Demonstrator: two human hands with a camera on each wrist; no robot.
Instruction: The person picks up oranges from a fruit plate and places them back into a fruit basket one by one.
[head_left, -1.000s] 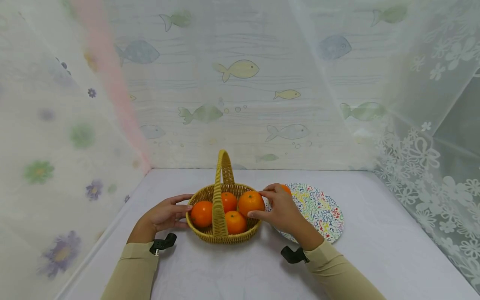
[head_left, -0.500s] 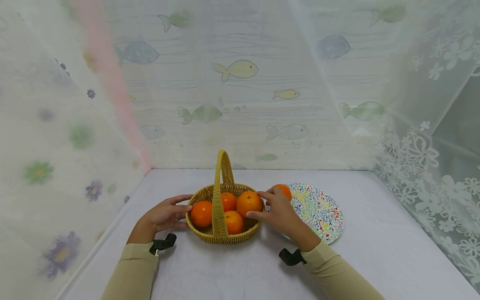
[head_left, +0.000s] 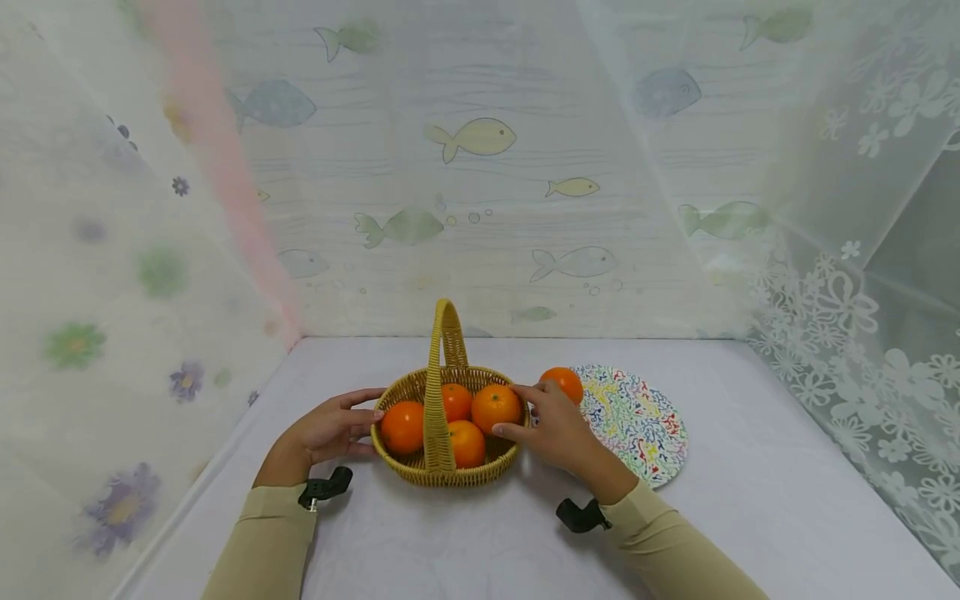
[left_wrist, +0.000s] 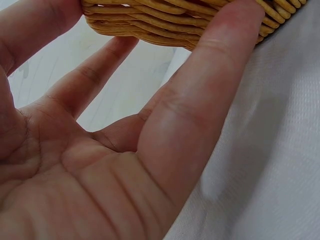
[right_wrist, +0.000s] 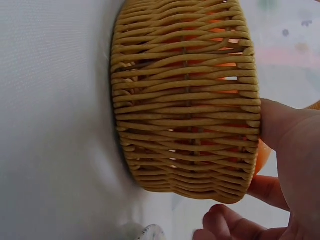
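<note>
At the basket's left end, my left hand [head_left: 327, 433] holds the yellow wicker basket [head_left: 461, 479] with fingers and thumb spread around its wall. The left wrist view shows fingertips against the weave [left_wrist: 155, 22]. My right hand [head_left: 558, 427] is at the right rim, thumb and index finger about an orange [head_left: 496, 407] that sits inside the basket. Beside it lie a front orange [head_left: 467, 443], a rear orange [head_left: 456, 402] and a left orange [head_left: 403, 427]. From the right wrist, the basket's side [right_wrist: 187, 110] hides most of the fruit.
Behind my right hand, another orange [head_left: 563, 384] rests at the left edge of a round, colourfully patterned plate [head_left: 637, 421]. A white cloth [head_left: 480, 542] covers the table. Printed curtains [head_left: 480, 183] stand at the back and sides. The basket's arched handle [head_left: 437, 392] rises over its middle.
My right hand and the orange at its fingers have shifted slightly left, deeper into the basket. More of the orange by the plate now shows. The left hand and basket have stayed in place.
</note>
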